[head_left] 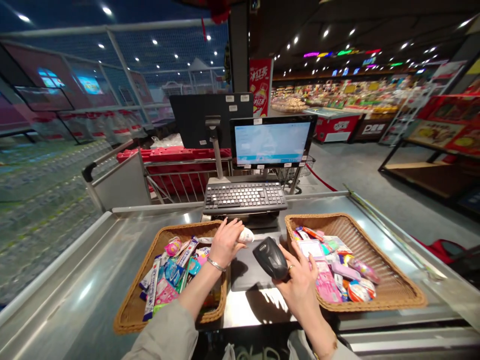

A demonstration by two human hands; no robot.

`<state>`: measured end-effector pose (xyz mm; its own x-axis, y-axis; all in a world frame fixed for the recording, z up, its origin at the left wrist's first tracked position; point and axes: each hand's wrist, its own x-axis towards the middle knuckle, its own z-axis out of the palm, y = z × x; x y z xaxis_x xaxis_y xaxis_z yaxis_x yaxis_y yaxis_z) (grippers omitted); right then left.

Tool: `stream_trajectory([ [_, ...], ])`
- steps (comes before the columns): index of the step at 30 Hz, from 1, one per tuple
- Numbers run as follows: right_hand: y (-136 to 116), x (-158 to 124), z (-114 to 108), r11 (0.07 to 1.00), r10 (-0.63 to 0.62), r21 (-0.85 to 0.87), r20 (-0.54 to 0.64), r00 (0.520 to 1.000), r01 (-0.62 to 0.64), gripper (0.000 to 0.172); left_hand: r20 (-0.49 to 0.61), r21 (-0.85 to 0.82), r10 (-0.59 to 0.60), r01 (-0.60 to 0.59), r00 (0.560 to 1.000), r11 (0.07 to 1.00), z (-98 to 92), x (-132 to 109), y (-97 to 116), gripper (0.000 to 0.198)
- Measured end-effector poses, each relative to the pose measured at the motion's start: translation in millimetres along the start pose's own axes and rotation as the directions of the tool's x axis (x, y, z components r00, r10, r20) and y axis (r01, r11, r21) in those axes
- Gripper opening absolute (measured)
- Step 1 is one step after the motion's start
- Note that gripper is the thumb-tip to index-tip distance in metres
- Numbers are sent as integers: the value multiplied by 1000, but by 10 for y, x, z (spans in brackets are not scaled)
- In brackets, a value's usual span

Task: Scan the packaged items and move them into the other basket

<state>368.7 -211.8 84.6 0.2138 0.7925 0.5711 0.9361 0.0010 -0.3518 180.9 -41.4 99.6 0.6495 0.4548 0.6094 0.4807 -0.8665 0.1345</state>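
Observation:
Over the gap between two wicker baskets, my left hand is closed around a small white rounded item with faint print on it. My right hand grips a black barcode scanner, whose head points left toward the white item; its handle is hidden by my palm. Beneath my left forearm, the left wicker basket holds small packaged sweets and wrapped bars. The right wicker basket contains pink packets, a white-and-orange egg-shaped pack and other small goods.
A black keyboard sits behind my hands, below a lit monitor. Another dark screen faces away at the left. The metal counter extends to both sides. Beyond it stand a shopping cart and store displays.

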Motion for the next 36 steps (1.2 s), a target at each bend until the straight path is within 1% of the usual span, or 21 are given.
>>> stream_trajectory([
  [4,-11,-7,-29,1000,-4,20,-6,1000,4,26,-10,-2,18,-18,1000,1000,25,16,11,50],
  [9,-14,-12,-51,1000,-11,26,-17,1000,12,25,-18,3,40,-40,999,999,38,21,14,51],
  [20,-2,-18,-77,1000,-7,20,-2,1000,7,19,-10,-38,39,-40,999,998,60,60,38,52],
  [25,-19,2,-82,1000,-2,31,-15,1000,3,21,0,-43,39,-39,999,998,82,65,11,50],
  [29,-18,13,-91,1000,-8,14,-18,1000,8,19,8,-41,48,-48,999,998,113,71,-16,52],
  [36,16,17,-106,1000,10,1,3,1000,-10,20,10,-46,48,-47,999,998,170,101,-27,55],
])
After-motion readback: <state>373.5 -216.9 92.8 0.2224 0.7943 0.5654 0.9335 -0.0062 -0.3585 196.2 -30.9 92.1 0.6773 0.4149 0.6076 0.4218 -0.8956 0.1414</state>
